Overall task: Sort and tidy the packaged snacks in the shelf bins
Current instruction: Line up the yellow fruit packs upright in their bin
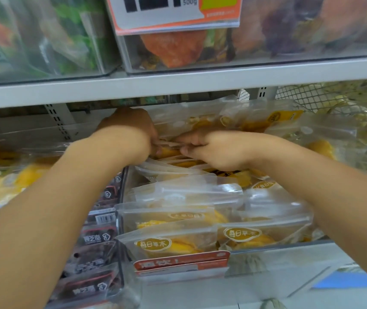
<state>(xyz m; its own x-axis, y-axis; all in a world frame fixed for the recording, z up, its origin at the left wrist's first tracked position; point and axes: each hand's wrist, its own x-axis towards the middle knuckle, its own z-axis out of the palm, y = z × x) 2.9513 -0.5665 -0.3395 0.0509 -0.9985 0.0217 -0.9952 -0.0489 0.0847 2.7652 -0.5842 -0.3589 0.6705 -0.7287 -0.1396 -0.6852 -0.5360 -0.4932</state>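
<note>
Straightening the back row of the mango bin

Left hand [131,130] and right hand [209,148] both pinch 1 clear snack pouch [169,150], probably to seat it upright.

Both bare forearms reach forward and up, converging under the grey shelf edge [178,85]. Left hand [131,130] sits just below that edge, back of hand up, wrist bent, fingers curled down and toward the right hand; fingertips blurred. Right hand [213,148] is lower than the left, further under the shelf edge, knuckles pointing left, fingers curled into a grip. The two hands nearly touch, fingertips meeting.
</note>
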